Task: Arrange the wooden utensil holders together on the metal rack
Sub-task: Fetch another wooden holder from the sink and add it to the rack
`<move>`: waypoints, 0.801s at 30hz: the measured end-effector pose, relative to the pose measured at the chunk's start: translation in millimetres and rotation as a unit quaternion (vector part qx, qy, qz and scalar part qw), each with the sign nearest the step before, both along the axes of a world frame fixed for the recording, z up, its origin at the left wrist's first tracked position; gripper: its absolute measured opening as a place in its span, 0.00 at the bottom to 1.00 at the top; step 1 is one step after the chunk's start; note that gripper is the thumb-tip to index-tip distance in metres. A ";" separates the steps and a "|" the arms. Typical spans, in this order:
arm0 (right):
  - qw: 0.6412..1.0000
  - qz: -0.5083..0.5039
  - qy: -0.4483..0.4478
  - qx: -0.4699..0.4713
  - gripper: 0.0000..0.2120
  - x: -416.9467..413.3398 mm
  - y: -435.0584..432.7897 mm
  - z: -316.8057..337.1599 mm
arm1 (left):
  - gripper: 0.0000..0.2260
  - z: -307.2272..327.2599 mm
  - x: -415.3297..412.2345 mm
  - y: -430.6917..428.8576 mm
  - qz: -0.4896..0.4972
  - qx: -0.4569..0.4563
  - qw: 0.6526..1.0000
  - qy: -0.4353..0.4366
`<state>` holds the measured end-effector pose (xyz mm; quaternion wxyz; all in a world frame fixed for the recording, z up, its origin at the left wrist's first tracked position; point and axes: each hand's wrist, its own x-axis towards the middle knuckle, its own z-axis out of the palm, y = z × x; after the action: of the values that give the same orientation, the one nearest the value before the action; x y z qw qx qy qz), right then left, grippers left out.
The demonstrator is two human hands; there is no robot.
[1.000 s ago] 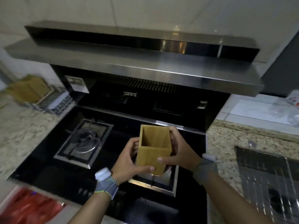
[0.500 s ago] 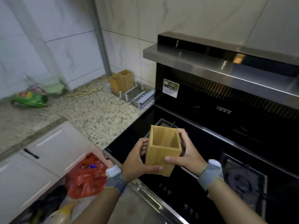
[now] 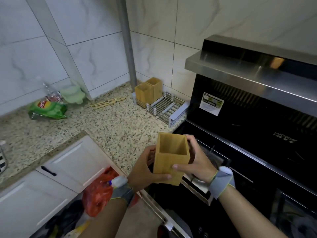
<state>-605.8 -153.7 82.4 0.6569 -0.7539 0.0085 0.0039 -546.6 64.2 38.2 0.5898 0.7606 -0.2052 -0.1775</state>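
Note:
I hold an empty square wooden utensil holder [image 3: 169, 162] upright in front of me, above the edge between the counter and the black stove. My left hand [image 3: 145, 169] grips its left side with the thumb across the front. My right hand [image 3: 195, 162] wraps its right side. Two more wooden holders [image 3: 148, 91] stand side by side at the far left end of the metal rack [image 3: 165, 107], in the corner by the wall. The rest of the rack is bare bars.
A speckled stone counter [image 3: 103, 124] lies between me and the rack, with chopsticks [image 3: 108, 102], a green chip bag [image 3: 47, 109] and a plastic bottle [image 3: 51, 93]. The stove [image 3: 248, 152] and steel hood [image 3: 248, 73] stand right. A red bag [image 3: 98, 191] hangs below.
My view has swung left from the stove toward the counter corner, so the rack with two holders now sits nearer the centre. Both hands keep the same grip on the holder.

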 end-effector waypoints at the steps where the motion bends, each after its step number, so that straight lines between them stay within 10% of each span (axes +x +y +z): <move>1: 1.000 -0.001 0.001 0.004 0.33 3.9 1.1 -0.1 | 0.37 2.7 2.4 0.2 -0.001 0.002 1.000 -0.001; 24: 0.992 -0.112 0.047 -0.035 0.35 260.8 -17.2 -30.1 | 0.40 -36.9 312.3 -30.1 -0.109 0.050 0.993 0.001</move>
<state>-345.0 -170.9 52.4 0.6253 -0.7698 0.1238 -0.0345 -234.3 34.1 1.3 0.5282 0.7620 -0.2778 -0.2515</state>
